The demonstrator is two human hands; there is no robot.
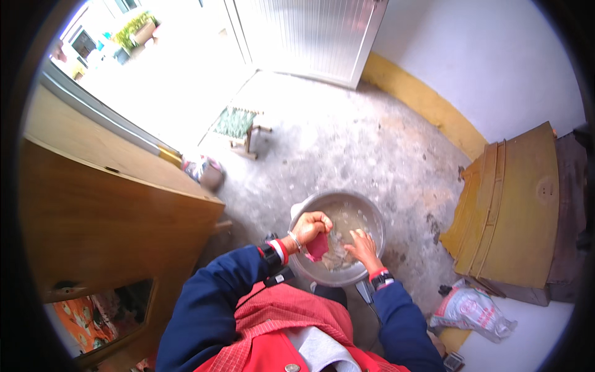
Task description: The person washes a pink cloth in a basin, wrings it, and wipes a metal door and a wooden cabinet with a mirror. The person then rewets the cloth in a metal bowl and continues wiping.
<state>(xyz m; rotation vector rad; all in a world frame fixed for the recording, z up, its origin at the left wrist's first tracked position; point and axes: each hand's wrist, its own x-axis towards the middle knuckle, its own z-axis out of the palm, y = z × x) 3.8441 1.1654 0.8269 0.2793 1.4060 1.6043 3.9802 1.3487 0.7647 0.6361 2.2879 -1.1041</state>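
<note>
A round grey basin (377,214) stands on the floor before me, holding cloudy water with pale pieces in it. Over its left side my left hand (312,226) is closed in a fist. A limp, dark pink piece of cloth (317,247) hangs below that fist, apparently gripped by it. On the right side of the basin, my right hand (364,247) reaches over the water with its fingers apart, nothing visible in them. Whether its fingertips touch the water or the pale pieces, I cannot tell.
A low stool (235,123) with a green woven seat stands beyond the basin, near the doorway and the metal door (304,37). Wooden furniture (118,211) rises on the left, a yellowish cabinet (514,211) on the right. A filled plastic bag (474,312) lies at lower right.
</note>
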